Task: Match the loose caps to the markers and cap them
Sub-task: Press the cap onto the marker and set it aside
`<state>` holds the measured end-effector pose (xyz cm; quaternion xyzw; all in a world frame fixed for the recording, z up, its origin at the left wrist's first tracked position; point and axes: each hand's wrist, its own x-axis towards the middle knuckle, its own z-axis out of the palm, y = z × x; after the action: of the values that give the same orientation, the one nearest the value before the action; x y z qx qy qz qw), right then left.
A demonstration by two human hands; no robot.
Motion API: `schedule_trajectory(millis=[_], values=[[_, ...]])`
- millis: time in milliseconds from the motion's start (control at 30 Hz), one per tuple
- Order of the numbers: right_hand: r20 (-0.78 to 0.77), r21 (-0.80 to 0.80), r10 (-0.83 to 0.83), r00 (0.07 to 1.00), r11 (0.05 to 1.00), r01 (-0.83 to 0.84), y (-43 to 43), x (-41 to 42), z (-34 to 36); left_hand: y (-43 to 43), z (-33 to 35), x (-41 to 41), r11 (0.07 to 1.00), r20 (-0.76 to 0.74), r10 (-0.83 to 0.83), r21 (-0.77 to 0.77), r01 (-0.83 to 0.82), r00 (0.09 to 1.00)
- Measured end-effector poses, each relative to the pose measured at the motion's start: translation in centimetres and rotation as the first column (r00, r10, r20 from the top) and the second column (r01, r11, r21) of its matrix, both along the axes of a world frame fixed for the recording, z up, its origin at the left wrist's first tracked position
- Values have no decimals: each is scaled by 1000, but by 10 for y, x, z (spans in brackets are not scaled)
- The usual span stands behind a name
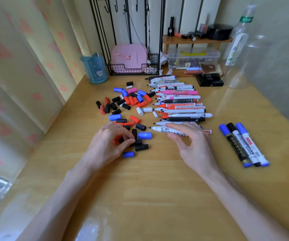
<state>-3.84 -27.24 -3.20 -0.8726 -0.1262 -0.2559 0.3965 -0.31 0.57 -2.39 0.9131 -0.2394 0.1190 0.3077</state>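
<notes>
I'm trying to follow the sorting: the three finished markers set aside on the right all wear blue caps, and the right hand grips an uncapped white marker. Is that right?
Not quite. The head view shows the middle marker of the three wearing a black cap; only the outer caps are blue. The right hand does grip an uncapped white marker.

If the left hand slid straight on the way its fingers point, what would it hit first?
Most likely the black cap right at the left hand's fingertips, with the blue cap lying just beyond it. Depth between them is hard to judge from this one view.
</notes>
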Motion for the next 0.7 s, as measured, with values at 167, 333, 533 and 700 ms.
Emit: schedule_trajectory(millis=[167, 333, 533, 700], values=[[-57, 23, 4, 998, 1000, -2, 1, -1, 0, 2, 3, -1, 999, 48, 47, -14, -47, 998], [-54, 8, 10, 999, 1000, -10, 2, -1, -1, 13, 2, 9, 981, 107, 191, -37, -188, 976], [-77, -12, -3, 997, 1000, 2, 5, -2, 0, 37, -1, 56, 872, 72, 481, -139, -469, 874], [-94, -3, 3, 996, 1000, -4, 5, -1, -1, 43, -6, 95, 826, -83, 561, -7, -564, 823]])
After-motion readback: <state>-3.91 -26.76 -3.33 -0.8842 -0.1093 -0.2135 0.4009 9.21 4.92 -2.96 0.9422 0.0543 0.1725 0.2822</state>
